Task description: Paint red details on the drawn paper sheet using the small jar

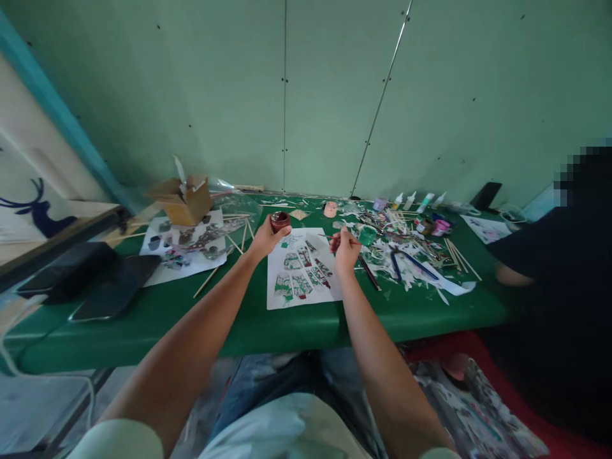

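My left hand (266,238) is wrapped round a small paint jar (280,223) with dark red contents, held above the far left corner of a white paper sheet (277,302). Several flat cut pieces (301,285), painted in green and dark red patches, lie on that sheet. Over its right edge, the fingers of my right hand (346,252) pinch a thin paintbrush (355,242) whose tip points left. Just beyond that hand sits a green paint jar (367,235). A dark pen-like stick (369,273) lies to its right.
Right of the sheet, blue-handled pliers (415,261) lie among paper scraps, bottles and sticks. At left stand a cardboard box (187,203), a second sheet (210,255) with dark pieces and a black tablet-like slab (115,287). A person in dark clothing (554,306) sits at right.
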The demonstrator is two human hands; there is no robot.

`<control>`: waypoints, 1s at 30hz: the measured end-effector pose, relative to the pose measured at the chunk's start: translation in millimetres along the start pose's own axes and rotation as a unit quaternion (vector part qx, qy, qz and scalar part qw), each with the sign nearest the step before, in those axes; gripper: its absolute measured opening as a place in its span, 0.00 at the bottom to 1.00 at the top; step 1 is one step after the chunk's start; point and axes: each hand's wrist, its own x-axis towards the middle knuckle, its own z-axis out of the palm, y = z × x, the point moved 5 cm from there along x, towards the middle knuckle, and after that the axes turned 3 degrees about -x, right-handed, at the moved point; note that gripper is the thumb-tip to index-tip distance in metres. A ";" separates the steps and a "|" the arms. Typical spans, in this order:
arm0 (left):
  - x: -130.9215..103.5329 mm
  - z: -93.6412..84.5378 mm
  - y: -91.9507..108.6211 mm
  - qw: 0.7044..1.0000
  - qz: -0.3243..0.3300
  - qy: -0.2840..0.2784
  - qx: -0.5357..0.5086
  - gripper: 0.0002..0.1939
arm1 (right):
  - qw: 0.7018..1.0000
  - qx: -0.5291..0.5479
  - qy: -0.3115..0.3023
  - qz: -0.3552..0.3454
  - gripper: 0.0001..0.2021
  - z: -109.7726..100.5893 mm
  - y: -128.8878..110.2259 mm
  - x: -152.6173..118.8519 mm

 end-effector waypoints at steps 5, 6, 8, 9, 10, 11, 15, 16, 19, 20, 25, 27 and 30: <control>-1.7 5.0 37.0 0.994 0.101 -0.023 -0.042 0.30 | 0.996 -0.031 -0.081 -0.007 0.18 -2.3 -5.8 -6.1; -4.9 7.1 44.4 0.992 0.113 -0.031 -0.037 0.30 | 0.995 -0.035 -0.096 -0.016 0.19 -2.2 -8.6 -8.4; -10.8 9.7 55.5 0.992 0.110 -0.036 -0.047 0.31 | 0.989 -0.049 -0.135 -0.038 0.18 -0.3 -15.4 -14.0; -13.2 10.3 59.4 0.993 0.100 -0.036 -0.053 0.31 | 0.985 -0.058 -0.156 -0.050 0.18 1.4 -19.1 -16.8; -15.1 10.3 62.6 0.994 0.088 -0.032 -0.062 0.30 | 0.979 -0.070 -0.177 -0.066 0.17 3.4 -22.9 -19.5; -16.6 9.9 65.4 0.994 0.076 -0.026 -0.074 0.30 | 0.972 -0.089 -0.198 -0.086 0.17 5.8 -26.6 -22.0; -21.7 15.1 77.3 0.991 0.066 -0.050 -0.107 0.26 | 0.936 -0.163 -0.255 -0.179 0.20 17.8 -36.5 -28.7; -23.1 17.8 80.1 0.990 0.068 -0.060 -0.108 0.26 | 0.930 -0.171 -0.263 -0.189 0.24 20.7 -36.4 -29.5; -26.9 24.7 85.0 0.990 0.067 -0.072 -0.101 0.25 | 0.929 -0.185 -0.259 -0.189 0.33 25.8 -32.7 -29.7; -27.6 26.3 85.4 0.990 0.066 -0.077 -0.097 0.25 | 0.930 -0.189 -0.253 -0.189 0.34 26.2 -31.5 -29.6; -20.2 27.5 74.0 0.973 0.105 -0.190 -0.081 0.35 | 0.934 -0.202 -0.213 -0.202 0.35 15.1 -28.3 -25.2; -7.5 20.0 53.4 0.975 0.088 -0.188 -0.076 0.42 | 0.947 -0.196 -0.160 -0.200 0.35 3.5 -27.1 -19.7; 17.0 2.5 10.1 0.997 0.018 -0.075 -0.021 0.33 | 0.966 -0.178 -0.074 -0.171 0.36 -13.7 -22.9 -11.7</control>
